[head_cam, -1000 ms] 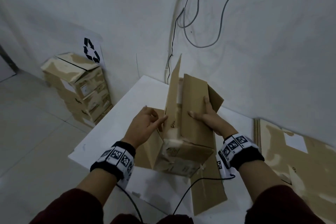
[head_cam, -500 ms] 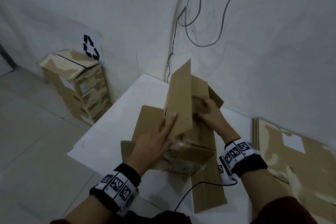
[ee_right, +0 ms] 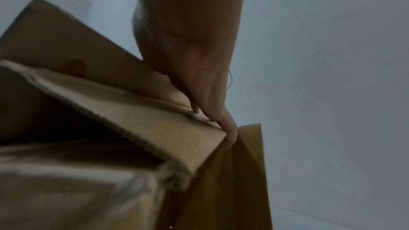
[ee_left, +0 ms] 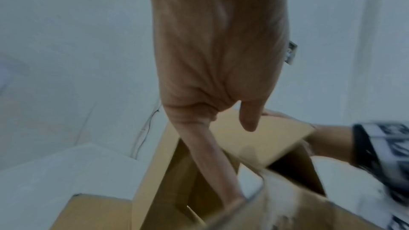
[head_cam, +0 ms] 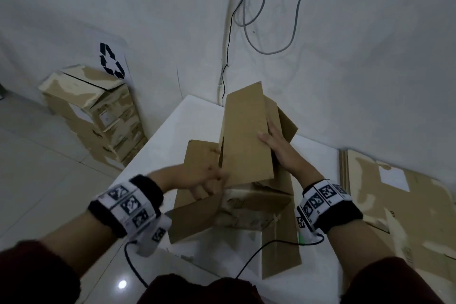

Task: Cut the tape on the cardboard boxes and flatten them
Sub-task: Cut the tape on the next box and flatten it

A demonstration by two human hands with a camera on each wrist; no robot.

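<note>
A brown cardboard box (head_cam: 246, 136) stands on the white table (head_cam: 187, 118) with its flaps open, one tall flap leaning up and back. My left hand (head_cam: 212, 180) reaches in at the box's left side with fingers straight; in the left wrist view the left hand (ee_left: 239, 160) has a finger running down along an inner panel of the box (ee_left: 265, 137). My right hand (head_cam: 270, 133) holds the tall flap's right edge, thumb on the front and fingers behind. In the right wrist view the right hand (ee_right: 212, 121) lies along a corner of the box (ee_right: 155, 120).
A stack of cardboard boxes (head_cam: 98, 111) stands on the floor at the left under a recycling sign (head_cam: 111, 60). Flattened cardboard (head_cam: 394, 192) lies at the right. Cables (head_cam: 246, 20) hang down the wall behind the table. A black wrist cable (head_cam: 271, 247) crosses the near flap.
The tall flap has swung from edge-on to face me and lean back. My left hand moved right and down onto the box's left side. My right hand shifted up onto the flap's edge.
</note>
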